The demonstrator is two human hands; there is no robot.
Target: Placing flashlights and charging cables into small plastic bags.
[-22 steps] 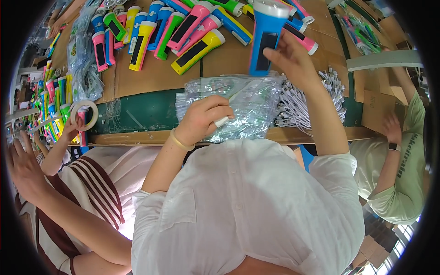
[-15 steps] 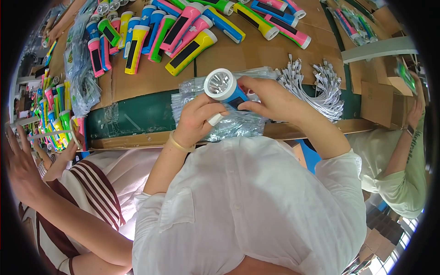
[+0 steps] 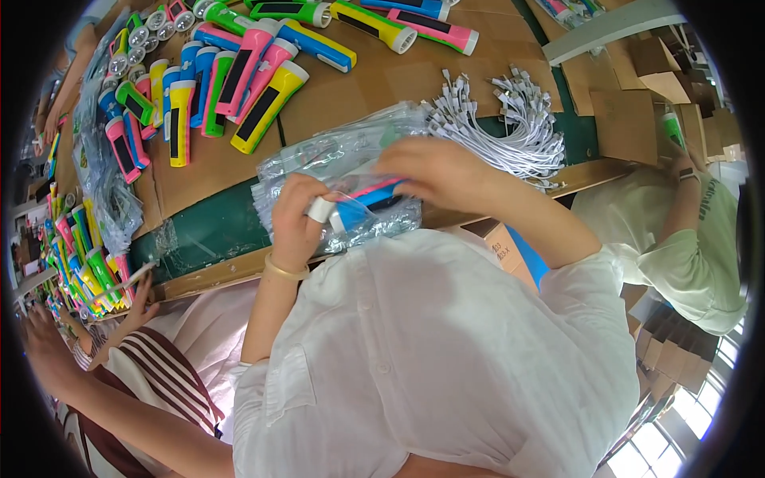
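A blue and pink flashlight [image 3: 362,209] lies slanted between my hands, partly covered by clear plastic film that looks like a bag [image 3: 351,195]. My left hand [image 3: 293,217] is closed, pinching the film at the flashlight's left end. A small white piece [image 3: 321,209] shows at its fingertips; I cannot tell what it is. Curled over the flashlight's other end is my right hand [image 3: 446,174], slightly blurred, its fingers partly hidden. Beneath both hands lies a stack of clear plastic bags [image 3: 279,171].
Colourful flashlights [image 3: 255,95] lie on cardboard [image 3: 358,95] ahead. White cables [image 3: 510,151] are bundled at the right, plastic bags [image 3: 103,175] piled at the left. One co-worker's arm [image 3: 119,406] is at lower left; another person [image 3: 669,247] stands at right by cardboard boxes [image 3: 625,131].
The flashlight has turned from lens-up to lying sideways, and film now covers part of it. My left hand has moved left and down. The whole view has shifted.
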